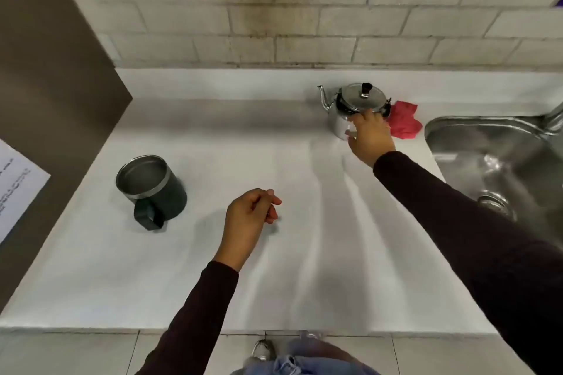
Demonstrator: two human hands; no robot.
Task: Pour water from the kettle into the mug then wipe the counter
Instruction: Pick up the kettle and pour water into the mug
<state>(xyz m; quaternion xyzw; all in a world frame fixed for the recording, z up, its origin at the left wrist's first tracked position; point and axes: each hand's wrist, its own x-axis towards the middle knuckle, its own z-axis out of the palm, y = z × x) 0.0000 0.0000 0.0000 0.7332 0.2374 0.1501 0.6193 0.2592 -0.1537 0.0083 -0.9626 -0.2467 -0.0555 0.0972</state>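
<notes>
A small shiny steel kettle (358,100) with a black lid knob stands at the back of the white counter (213,268), its spout pointing left. My right hand (370,135) reaches to its near side, fingers on the folded-down handle and body; whether they grip it is unclear. A dark green mug (152,189) with a steel rim stands at the left, its handle toward me. My left hand (251,216) hovers over the counter's middle with loosely curled fingers, holding nothing. A crumpled red cloth (403,123) lies just right of the kettle.
A steel sink (499,167) is set into the counter at the right, a tap base at its far corner. A tiled wall (304,24) runs behind. A brown panel (45,85) with a paper sheet stands at the left.
</notes>
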